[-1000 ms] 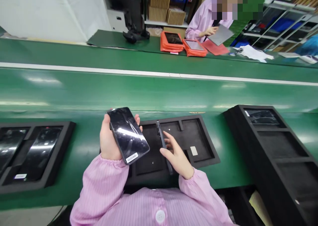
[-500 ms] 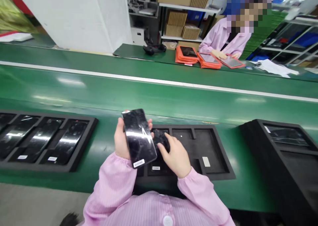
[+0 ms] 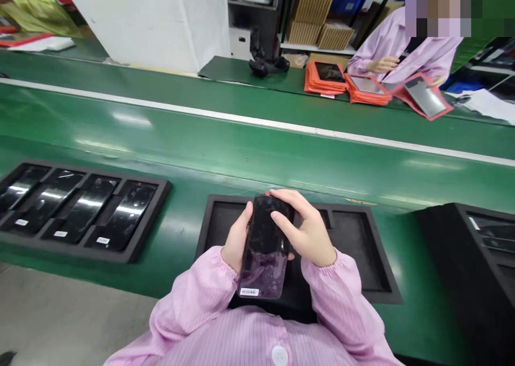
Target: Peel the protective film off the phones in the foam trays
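A black phone (image 3: 263, 253) with a white barcode label at its near end is held upright in front of me, over a black foam tray (image 3: 354, 237). My left hand (image 3: 235, 242) grips its left edge from behind. My right hand (image 3: 303, 229) wraps over the phone's top right corner, fingers curled on the glass. Both hands are closed on the same phone. Pink sleeves cover both my arms.
A second black foam tray (image 3: 137, 248) at the left holds several dark phones. A tall black foam stack (image 3: 446, 237) stands at the right. Beyond the green conveyor belt (image 3: 257, 151), a person in pink handles orange-cased tablets (image 3: 325, 79).
My right hand has left the tray and joined the left on the phone. The phone has swung from a tilt to upright, closer to my chest. The view has shifted left.
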Tool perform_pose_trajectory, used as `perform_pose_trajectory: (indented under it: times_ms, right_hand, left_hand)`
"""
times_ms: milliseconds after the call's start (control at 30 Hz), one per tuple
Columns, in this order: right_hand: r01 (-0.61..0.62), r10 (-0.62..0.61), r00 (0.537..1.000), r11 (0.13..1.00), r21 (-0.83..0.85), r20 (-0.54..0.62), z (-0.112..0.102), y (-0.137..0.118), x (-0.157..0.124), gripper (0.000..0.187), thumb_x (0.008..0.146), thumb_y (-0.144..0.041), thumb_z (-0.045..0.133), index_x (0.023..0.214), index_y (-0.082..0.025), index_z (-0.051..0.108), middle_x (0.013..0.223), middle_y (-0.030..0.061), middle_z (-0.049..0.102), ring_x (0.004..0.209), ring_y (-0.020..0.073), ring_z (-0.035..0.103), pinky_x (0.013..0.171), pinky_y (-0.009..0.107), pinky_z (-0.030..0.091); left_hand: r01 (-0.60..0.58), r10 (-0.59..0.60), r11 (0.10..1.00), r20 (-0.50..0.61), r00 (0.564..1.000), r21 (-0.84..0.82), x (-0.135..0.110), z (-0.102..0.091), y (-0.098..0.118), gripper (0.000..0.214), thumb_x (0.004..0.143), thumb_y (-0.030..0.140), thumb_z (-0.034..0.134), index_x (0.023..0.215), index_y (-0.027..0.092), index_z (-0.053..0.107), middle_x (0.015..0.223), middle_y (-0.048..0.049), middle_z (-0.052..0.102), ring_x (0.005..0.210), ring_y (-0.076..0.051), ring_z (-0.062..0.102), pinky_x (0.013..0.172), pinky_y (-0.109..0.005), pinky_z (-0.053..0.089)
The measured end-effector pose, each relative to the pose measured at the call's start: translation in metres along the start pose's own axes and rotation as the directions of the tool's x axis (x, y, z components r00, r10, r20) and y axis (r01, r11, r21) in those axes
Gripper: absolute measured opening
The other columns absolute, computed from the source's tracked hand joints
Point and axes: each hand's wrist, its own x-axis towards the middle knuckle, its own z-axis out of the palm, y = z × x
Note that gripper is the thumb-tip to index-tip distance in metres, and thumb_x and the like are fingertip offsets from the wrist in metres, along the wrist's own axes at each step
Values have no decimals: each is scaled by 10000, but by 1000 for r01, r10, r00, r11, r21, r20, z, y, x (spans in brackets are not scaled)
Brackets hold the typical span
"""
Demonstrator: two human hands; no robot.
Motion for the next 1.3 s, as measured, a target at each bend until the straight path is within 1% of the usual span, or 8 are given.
perform_pose_trajectory:
  times_ms: [200, 333, 533, 767, 867, 1000, 1167, 1300]
  right_hand:
    - [-88, 90, 995, 995, 47, -43, 9, 13, -3, 339, 922, -280, 593, 1259, -261, 617, 1291, 79, 587, 1220, 258, 545, 1070, 465, 435]
    - [-210, 187, 976, 942, 262, 109, 19, 16, -21, 631, 894, -287, 646, 1472, -301, 394, 1532, 79, 363, 1404, 278, 370, 1111, 469, 412]
    - [-213, 160, 976, 830, 515, 145, 24, 17, -37, 571, 956, -314, 579, 1483, -372, 366, 1559, -6, 343, 1424, 214, 357, 1172, 429, 349]
    - [-256, 260, 965, 876, 408, 48, 18, 19, -44, 533, 926, -458, 589, 1424, -295, 494, 1461, 32, 490, 1362, 276, 445, 1126, 467, 403]
    - [-370, 381, 924, 867, 333, 32, 17, 21, -50, 439, 948, -451, 543, 1343, -265, 585, 1304, 60, 622, 1169, 279, 605, 968, 462, 529]
    - [-574, 563, 811, 711, 407, 159, 32, 23, -59, 483, 942, -466, 526, 1372, -250, 551, 1136, 81, 691, 806, 221, 676, 571, 327, 566]
    - [-547, 367, 836, 625, 557, 408, 63, 12, -72, 614, 900, -373, 598, 1476, -288, 404, 1330, 75, 583, 957, 167, 657, 822, 329, 574]
    - [-461, 170, 830, 745, 482, 532, 63, 6, -76, 523, 907, -331, 551, 1420, -257, 484, 1392, 89, 534, 1173, 207, 596, 968, 393, 517]
  left_hand:
    - [23, -16, 999, -141, 990, 44, 3, -1, 0, 698, 923, 671, 356, 1184, 92, 647, 980, -168, 716, 869, -308, 696, 801, -416, 547]
    - [-190, 223, 972, -294, 929, 136, 8, 1, -4, 513, 947, 505, 510, 1356, 199, 548, 1248, -95, 658, 1162, -272, 611, 999, -353, 476]
    - [-331, 380, 901, -141, 914, 278, 8, 2, -4, 731, 908, 198, 601, 1526, 346, 240, 1487, 17, 481, 1404, -157, 386, 1167, -277, 270]
    - [-339, 411, 843, -93, 907, 418, 0, -1, 2, 829, 866, 147, 614, 1539, 350, 175, 1538, 13, 410, 1443, -177, 322, 1200, -309, 208]
    - [-379, 487, 745, -60, 871, 549, -9, -9, 5, 822, 886, 139, 598, 1536, 368, 150, 1601, 47, 278, 1481, -158, 226, 1208, -292, 176]
    - [-296, 505, 740, -208, 838, 604, -26, -24, -1, 826, 906, 234, 617, 1548, 322, 106, 1587, -16, 316, 1464, -184, 277, 1202, -319, 200]
    - [-259, 595, 692, -328, 734, 674, -49, -37, -12, 784, 816, 300, 739, 1492, 283, 341, 1603, -43, 274, 1494, -212, 195, 1210, -309, 156]
    - [-124, 560, 694, -424, 712, 709, -61, -43, -5, 599, 722, 348, 803, 1258, 180, 592, 1374, -122, 572, 1348, -286, 466, 1128, -355, 347]
